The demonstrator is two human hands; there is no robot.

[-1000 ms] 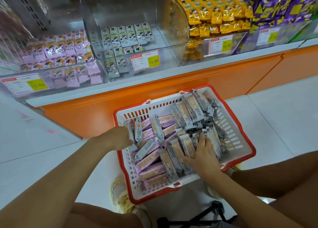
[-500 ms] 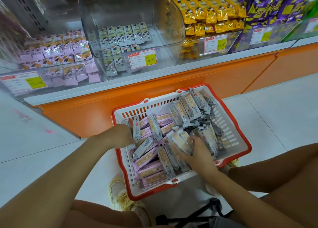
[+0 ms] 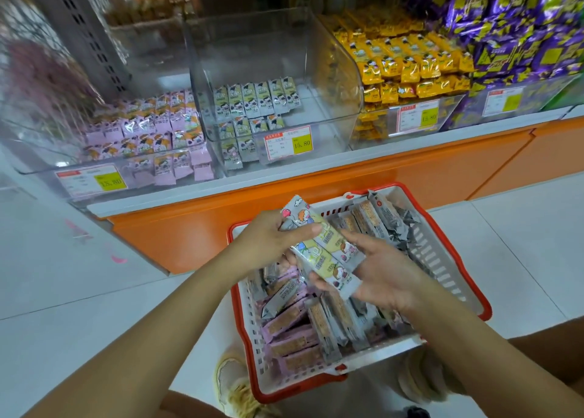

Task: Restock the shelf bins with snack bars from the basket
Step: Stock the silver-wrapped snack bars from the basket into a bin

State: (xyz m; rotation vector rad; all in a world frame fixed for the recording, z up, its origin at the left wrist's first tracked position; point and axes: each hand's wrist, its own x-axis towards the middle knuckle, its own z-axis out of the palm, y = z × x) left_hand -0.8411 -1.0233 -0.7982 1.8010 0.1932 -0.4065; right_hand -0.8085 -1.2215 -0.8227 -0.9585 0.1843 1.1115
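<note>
Your left hand grips the bars at their far end; your right hand cups the near end. Their long axis slants far-left to near-right above the basket.

I read 15.80 twice — on the price tag of the middle bin and the yellow tag of the left bin — other print blurs.

Basket is white with a red rim. Inside it: pink bars, grey bars. Above it, held bars show grey-yellow cartoon print.
</note>
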